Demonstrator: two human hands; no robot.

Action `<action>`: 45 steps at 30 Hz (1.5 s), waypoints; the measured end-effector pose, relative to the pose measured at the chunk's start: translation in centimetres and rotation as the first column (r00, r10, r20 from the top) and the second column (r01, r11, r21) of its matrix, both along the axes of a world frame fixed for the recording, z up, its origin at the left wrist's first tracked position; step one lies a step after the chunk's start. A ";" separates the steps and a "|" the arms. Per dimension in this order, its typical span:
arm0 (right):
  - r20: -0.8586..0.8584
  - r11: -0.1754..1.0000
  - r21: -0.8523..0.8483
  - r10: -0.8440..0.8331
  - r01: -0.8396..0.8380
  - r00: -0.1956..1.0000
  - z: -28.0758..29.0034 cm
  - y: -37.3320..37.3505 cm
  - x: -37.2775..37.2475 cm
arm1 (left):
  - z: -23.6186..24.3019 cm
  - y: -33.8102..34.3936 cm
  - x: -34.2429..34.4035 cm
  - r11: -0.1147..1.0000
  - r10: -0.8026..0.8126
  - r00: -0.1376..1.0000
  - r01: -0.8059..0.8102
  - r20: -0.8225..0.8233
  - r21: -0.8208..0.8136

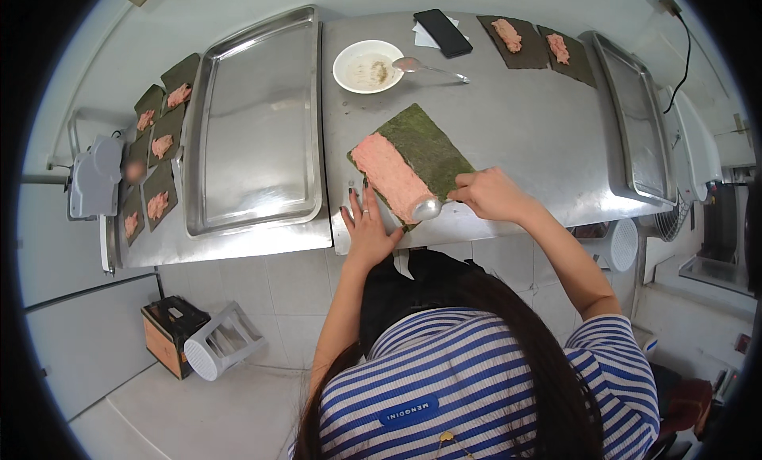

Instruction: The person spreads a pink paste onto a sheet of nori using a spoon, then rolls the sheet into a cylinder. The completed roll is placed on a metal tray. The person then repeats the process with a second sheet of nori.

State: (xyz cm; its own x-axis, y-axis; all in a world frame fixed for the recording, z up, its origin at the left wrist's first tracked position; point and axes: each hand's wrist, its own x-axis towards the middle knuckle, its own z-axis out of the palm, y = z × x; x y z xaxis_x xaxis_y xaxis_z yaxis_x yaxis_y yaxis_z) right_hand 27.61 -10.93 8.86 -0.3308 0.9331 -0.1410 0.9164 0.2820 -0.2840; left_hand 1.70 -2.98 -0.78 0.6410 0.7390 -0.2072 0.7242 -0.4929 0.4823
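A dark green seaweed sheet (429, 146) lies at a slant on the steel table in front of me. Pink minced paste (389, 170) is spread in a thick band over its left half; the right half is bare. My right hand (494, 196) is closed on a metal spoon (426, 210), whose bowl rests against the near end of the paste. Fingers apart, my left hand (370, 236) lies at the sheet's near left edge and holds nothing.
Beyond the sheet stand a white bowl (343, 69) and a second spoon (441, 71) leaning on its rim. Behind are a black phone (442, 33) and paper. Large metal trays (254, 134) (635, 127) flank the area. Seaweed pieces with pink lumps (162, 147) (508, 35) lie left and far right.
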 end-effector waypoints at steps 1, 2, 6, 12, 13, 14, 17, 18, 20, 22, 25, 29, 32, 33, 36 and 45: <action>0.019 0.998 0.055 -0.018 0.017 1.000 0.1 0.1 0.1 | 0.0 0.0 0.1 1.000 -0.003 1.000 0.003 0.005 -0.004; 0.035 0.998 0.062 0.001 -0.003 0.999 -0.1 0.3 0.0 | -0.1 0.2 0.2 1.000 -0.003 1.000 0.003 0.011 -0.002; 0.090 0.995 0.102 -0.005 -0.004 0.996 -1.5 0.4 0.6 | 0.0 0.7 0.5 1.000 -0.003 1.000 0.003 0.007 -0.013; 0.135 0.991 0.122 -0.076 0.060 0.988 -0.3 0.6 2.8 | 0.1 0.7 0.5 1.000 -0.003 1.000 0.003 0.014 -0.023; 0.137 0.988 0.137 -0.089 0.070 0.986 0.0 0.6 3.1 | 0.1 0.7 0.5 1.000 -0.004 1.000 0.004 0.014 -0.020; 0.115 0.989 0.131 -0.089 0.074 0.989 0.3 0.6 3.2 | 0.0 0.7 0.5 1.000 -0.004 1.000 0.004 0.014 -0.018; 0.062 0.992 0.115 -0.062 0.054 0.996 0.5 0.5 3.2 | -0.1 0.7 0.5 1.000 -0.005 1.000 0.006 0.009 -0.011; 0.055 0.993 0.113 -0.035 0.028 0.998 0.0 0.4 2.9 | -0.1 0.7 0.5 1.000 -0.007 1.000 0.007 0.007 -0.008; 0.030 0.993 0.117 -0.014 0.010 0.999 -0.7 0.8 2.5 | 0.0 0.6 0.5 1.000 -0.002 1.000 0.002 0.017 -0.015; -0.004 0.991 0.128 -0.026 0.026 1.000 -1.3 1.6 2.2 | -0.1 0.7 0.5 1.000 0.000 1.000 0.000 0.028 -0.011; -0.069 0.994 0.110 0.007 0.000 0.998 -2.0 3.7 2.2 | -0.2 0.6 0.3 1.000 -0.003 0.999 0.003 0.033 0.000; -0.074 0.987 0.157 0.022 -0.010 0.997 -3.2 7.3 2.2 | -0.4 0.7 0.4 1.000 -0.005 1.000 0.005 0.030 0.004; -0.074 0.980 0.200 0.025 -0.010 0.997 -3.8 10.4 2.4 | -0.4 0.7 0.3 1.000 -0.004 1.000 0.004 0.018 0.005; -0.066 0.977 0.213 0.023 -0.009 0.998 -3.8 11.4 2.2 | -0.4 0.7 0.3 1.000 -0.002 1.000 0.002 0.011 0.003; -0.064 0.971 0.240 0.015 0.001 0.998 -3.9 14.0 2.0 | -0.4 0.7 0.4 1.000 -0.005 1.000 0.005 0.008 0.005; -0.027 0.959 0.255 -0.119 0.121 0.993 -4.8 17.4 2.7 | -0.2 0.7 0.4 1.000 -0.015 1.000 0.015 -0.012 0.008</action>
State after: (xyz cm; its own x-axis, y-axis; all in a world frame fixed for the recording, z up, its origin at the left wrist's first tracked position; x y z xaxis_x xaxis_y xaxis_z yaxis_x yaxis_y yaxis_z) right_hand 30.28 6.51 4.06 -0.2144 0.9704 0.1109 0.9452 0.2348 -0.2268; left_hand 2.10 -2.24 -1.03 0.6494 0.7312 -0.2089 0.7224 -0.5074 0.4698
